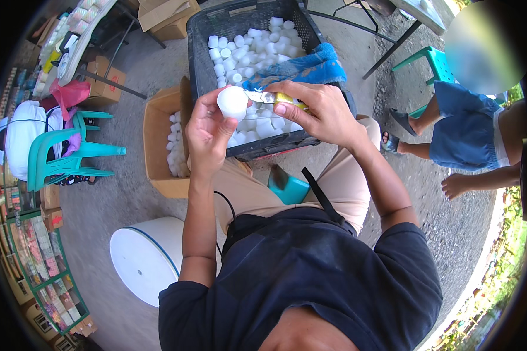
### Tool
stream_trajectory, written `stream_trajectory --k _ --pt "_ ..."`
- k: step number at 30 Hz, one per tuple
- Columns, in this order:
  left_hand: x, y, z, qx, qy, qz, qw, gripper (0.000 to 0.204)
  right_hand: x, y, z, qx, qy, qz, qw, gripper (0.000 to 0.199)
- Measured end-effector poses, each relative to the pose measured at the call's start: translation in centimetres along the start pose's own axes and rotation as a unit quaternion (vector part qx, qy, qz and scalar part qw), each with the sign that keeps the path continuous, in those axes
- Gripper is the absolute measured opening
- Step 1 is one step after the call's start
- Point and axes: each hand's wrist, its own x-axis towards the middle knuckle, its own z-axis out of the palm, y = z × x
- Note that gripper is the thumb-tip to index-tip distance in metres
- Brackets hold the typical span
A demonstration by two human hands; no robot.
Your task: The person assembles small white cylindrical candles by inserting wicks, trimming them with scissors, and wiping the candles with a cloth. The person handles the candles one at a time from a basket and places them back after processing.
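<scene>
My left hand (208, 131) holds up a small white rounded piece (232, 104), smooth and cup-like, between thumb and fingers. In my right hand (319, 111) is a cutter knife (290, 100) with a yellow handle; its silvery front end points left and reaches the side of the white piece. Whether the blade touches it cannot be made out. Both hands are above the near part of a black plastic crate (200, 44), which holds many small white cylinders (263, 47). A blue cloth (298, 65) lies over the crate's right side and partly covers them.
Left of the crate, an open cardboard box (161, 169) holds more white cylinders. A white round tub (146, 257) lies at lower left, near teal plastic chairs (70, 149). At right a person in blue shorts (465, 126) is close by. Tables (424, 14) stand at the back.
</scene>
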Motion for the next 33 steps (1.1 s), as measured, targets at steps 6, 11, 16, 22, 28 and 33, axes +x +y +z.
stream_trajectory --k 6,11,16,22,28,33 --pt "0.1 0.0 0.0 -0.034 -0.003 -0.036 0.999 0.046 0.0 0.2 -0.6 0.011 -0.025 0.003 1.0 0.036" --pt "0.0 -0.1 0.2 -0.086 0.003 -0.067 0.994 0.045 -0.3 0.8 -0.6 0.017 -0.041 -0.005 0.999 0.036" --pt "-0.1 -0.8 -0.2 -0.115 -0.027 -0.067 0.991 0.042 -0.2 0.9 -0.7 0.019 -0.047 0.01 0.999 0.037" --pt "-0.2 -0.8 0.5 -0.132 0.002 -0.066 0.989 0.039 -0.4 1.1 -0.6 0.02 -0.032 -0.025 0.999 0.039" --pt "-0.5 -1.1 0.0 -0.145 -0.025 -0.07 0.987 0.038 -0.4 1.8 0.2 0.014 0.007 -0.047 0.999 0.041" --pt "-0.5 -1.0 0.1 -0.177 -0.011 -0.103 0.979 0.038 -0.4 1.8 0.2 0.031 -0.014 -0.044 0.998 0.041"
